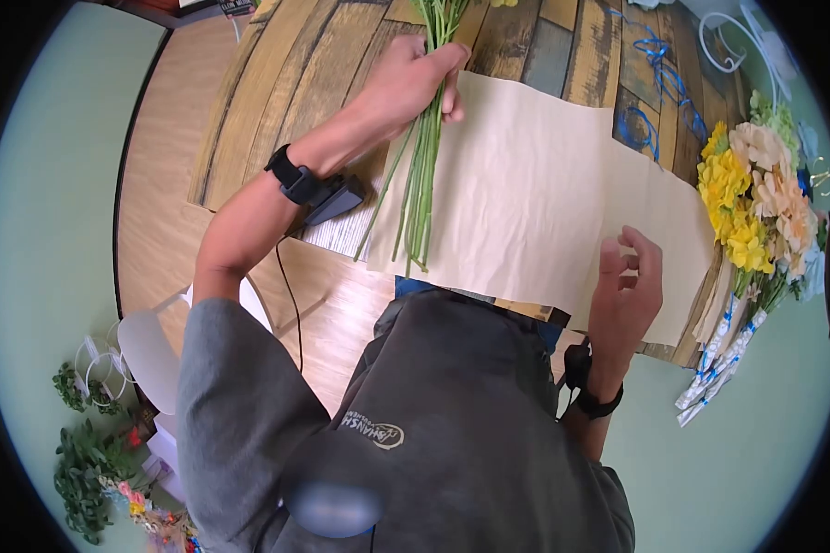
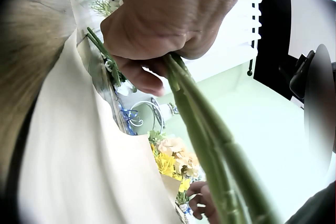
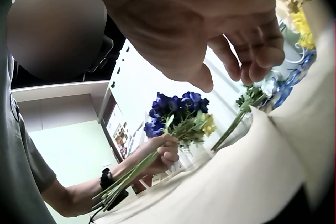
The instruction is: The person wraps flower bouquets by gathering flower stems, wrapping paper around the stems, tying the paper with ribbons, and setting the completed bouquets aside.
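In the head view, the green stems [image 1: 422, 189] are clamped in the left hand's [image 1: 420, 78] curled fingers, the nearer hand, with their long axis laid near to far over the left part of a creased tan paper [image 1: 535, 184], well left of the right hand [image 1: 627, 290], by whose loosely bent fingers nothing is held. In the left-wrist view, smooth, slender, faintly jointed stalks are shown. In the right-wrist view, ruffled violet-blue blooms [image 3: 176, 111] are seen beyond the gripping hand.
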